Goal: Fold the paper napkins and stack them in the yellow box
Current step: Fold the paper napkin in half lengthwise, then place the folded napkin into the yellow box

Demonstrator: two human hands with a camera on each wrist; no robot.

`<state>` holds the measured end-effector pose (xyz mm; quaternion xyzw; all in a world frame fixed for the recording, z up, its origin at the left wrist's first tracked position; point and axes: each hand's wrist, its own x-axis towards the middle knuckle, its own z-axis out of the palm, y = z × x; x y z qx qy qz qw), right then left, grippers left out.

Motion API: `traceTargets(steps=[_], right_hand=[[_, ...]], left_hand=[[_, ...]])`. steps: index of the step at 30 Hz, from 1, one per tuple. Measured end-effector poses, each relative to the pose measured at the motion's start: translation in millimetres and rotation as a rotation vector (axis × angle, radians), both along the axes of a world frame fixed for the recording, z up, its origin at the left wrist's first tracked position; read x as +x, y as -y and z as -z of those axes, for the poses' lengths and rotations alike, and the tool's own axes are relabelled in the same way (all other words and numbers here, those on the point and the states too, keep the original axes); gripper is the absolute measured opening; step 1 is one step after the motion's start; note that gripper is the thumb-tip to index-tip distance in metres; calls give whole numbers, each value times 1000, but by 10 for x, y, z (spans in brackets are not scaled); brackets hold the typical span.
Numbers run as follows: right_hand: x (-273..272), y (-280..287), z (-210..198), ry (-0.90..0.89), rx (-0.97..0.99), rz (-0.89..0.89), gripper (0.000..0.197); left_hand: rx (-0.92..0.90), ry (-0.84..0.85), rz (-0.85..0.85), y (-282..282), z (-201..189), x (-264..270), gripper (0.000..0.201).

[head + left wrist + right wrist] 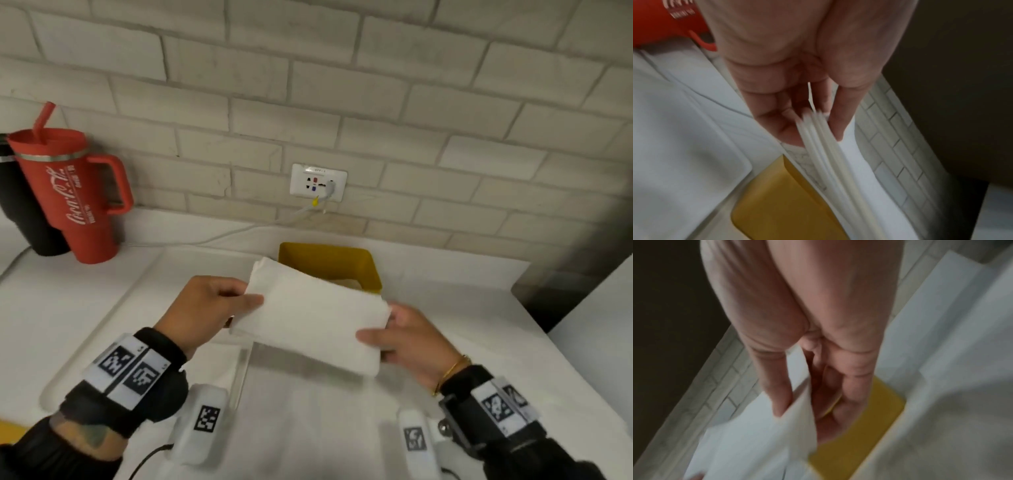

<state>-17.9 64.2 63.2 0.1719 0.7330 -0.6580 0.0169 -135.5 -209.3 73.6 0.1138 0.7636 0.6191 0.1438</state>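
A folded white paper napkin (313,317) is held in the air between both hands, just in front of the yellow box (339,265). My left hand (219,308) pinches its left edge, thumb on top; the left wrist view shows several folded layers (830,155) between thumb and fingers. My right hand (397,339) pinches the right edge (795,404), thumb on top and fingers beneath. The yellow box (781,199) (857,431) lies below the napkin. Most of the box's inside is hidden by the napkin.
A red tumbler (70,192) with a straw and a dark bottle (20,212) stand at the back left. A wall socket (318,182) with a white cable sits behind the box. A white tray (113,308) lies on the left of the white table.
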Motion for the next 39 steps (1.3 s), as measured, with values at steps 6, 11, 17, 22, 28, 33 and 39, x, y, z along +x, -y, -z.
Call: traceTargets(steps=[6, 11, 17, 22, 28, 33, 39], right_hand=[[-908, -519, -317, -101, 361, 236, 32], [-1481, -631, -191, 22, 858, 101, 33], [-1818, -590, 105, 295, 1348, -294, 64], [-1949, -462, 237, 392, 1596, -426, 61], [-2071, -358, 302, 449, 1669, -488, 39], [-2081, -322, 305, 463, 1695, -528, 21], [-2098, -289, 92, 365, 1303, -671, 26]], left_hand=[[-225, -176, -82, -660, -52, -697, 23], [-612, -303, -37, -1069, 30, -1218, 37], [-1166, -593, 223, -1277, 224, -1363, 26], [-1388, -744, 309, -1360, 290, -1350, 30], [-1449, -756, 363, -1395, 273, -1331, 20], [-1156, -717, 274, -1288, 360, -1348, 13], [-703, -274, 82, -936, 441, -1400, 45]])
